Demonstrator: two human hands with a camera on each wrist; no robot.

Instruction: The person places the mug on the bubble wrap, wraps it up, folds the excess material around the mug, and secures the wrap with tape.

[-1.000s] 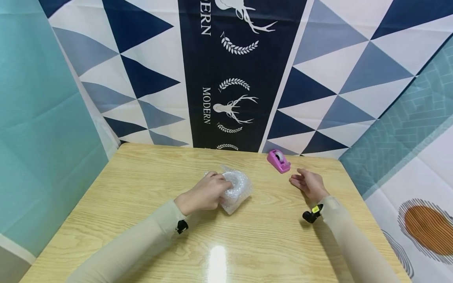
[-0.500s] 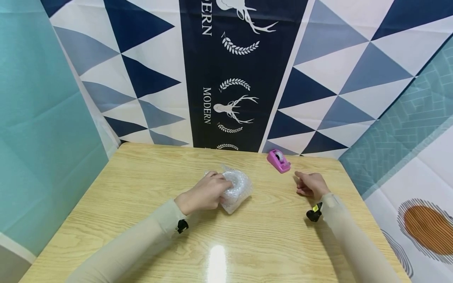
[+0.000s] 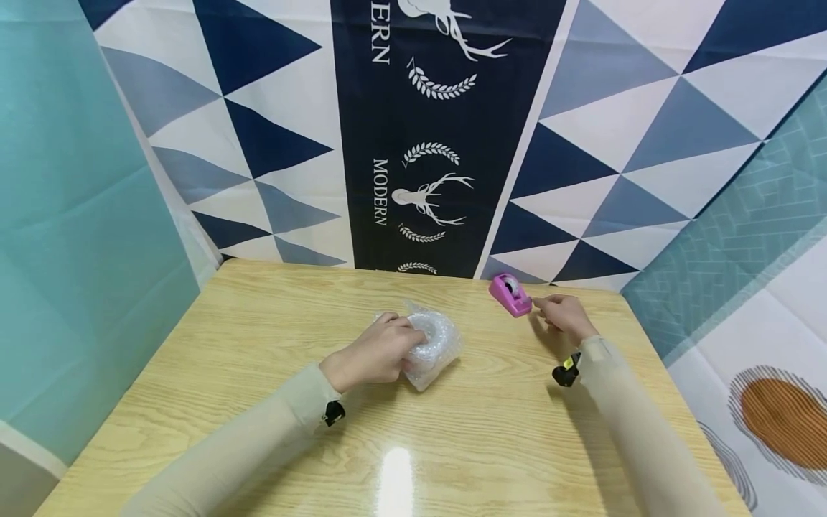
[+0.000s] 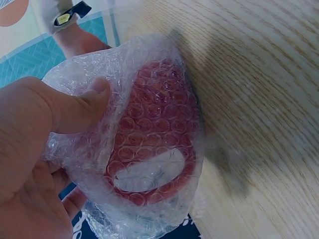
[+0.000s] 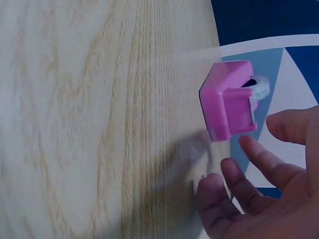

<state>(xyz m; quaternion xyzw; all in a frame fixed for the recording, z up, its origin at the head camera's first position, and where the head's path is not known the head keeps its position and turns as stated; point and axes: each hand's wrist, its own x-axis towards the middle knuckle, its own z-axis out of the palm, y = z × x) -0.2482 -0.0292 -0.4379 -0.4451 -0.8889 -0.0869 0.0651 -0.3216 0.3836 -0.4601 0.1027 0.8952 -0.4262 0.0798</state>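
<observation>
In the head view, the right hand [image 3: 563,316] has moved up the right-centre of the frame, its fingertips now just beside the near end of the pink tape dispenser [image 3: 510,296]; contact is unclear. The black wrist camera [image 3: 565,373] and the right sleeve [image 3: 636,424] have risen with it.

On the surface [image 3: 478,431], an open lane was offered between the parcel [image 3: 441,343] and the tape dispenser [image 3: 509,295], and a wider one nearer, between the sleeves [image 3: 248,445]. The parcel's left side was blocked by the left hand [image 3: 375,350]. The dispenser was closely backed by the wall cloth [image 3: 284,136] and hemmed in rightward by the right hand [image 3: 564,314].
</observation>
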